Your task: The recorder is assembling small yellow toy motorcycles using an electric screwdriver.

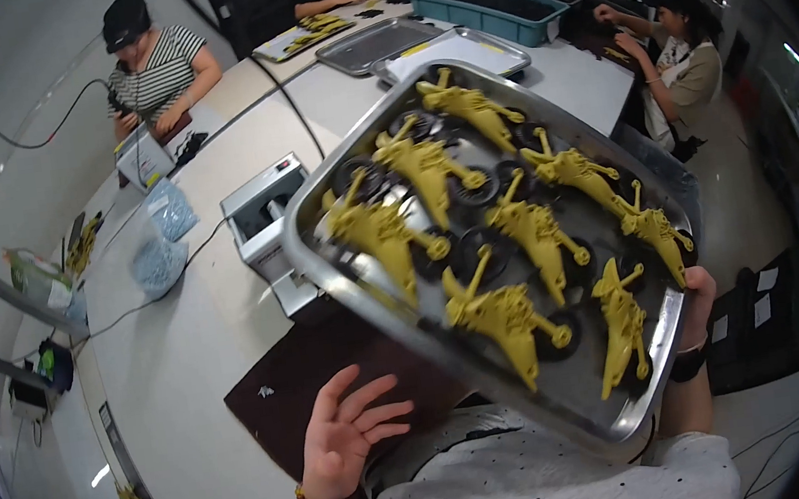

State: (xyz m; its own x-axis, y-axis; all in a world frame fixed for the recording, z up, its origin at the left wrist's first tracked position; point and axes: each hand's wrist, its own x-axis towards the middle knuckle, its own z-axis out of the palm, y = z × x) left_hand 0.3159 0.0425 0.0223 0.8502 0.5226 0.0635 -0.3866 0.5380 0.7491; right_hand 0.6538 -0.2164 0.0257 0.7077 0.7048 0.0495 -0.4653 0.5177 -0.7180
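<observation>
One hand is carrying a whole tray [344, 287] of toys, and that looks sketchy.

Right hand [696, 296] is clamped on the tray's lower right rim, thumb over the edge, and that's the only grip I can see. Left hand [344, 439] is open with fingers spread, below the tray's near edge at lower centre, not touching anything as far as I can tell. The tray fills the middle of the frame, tilted, held up over a dark mat [306, 383] and the grey table [181, 349]. It's loaded with yellow toy bikes [499, 312] with black wheels, just lying loose. My guess: tilt it any more and they slide to the low side and spill out. The far corner is also near the white box [263, 212] at centre left, so it could clip that.
</observation>
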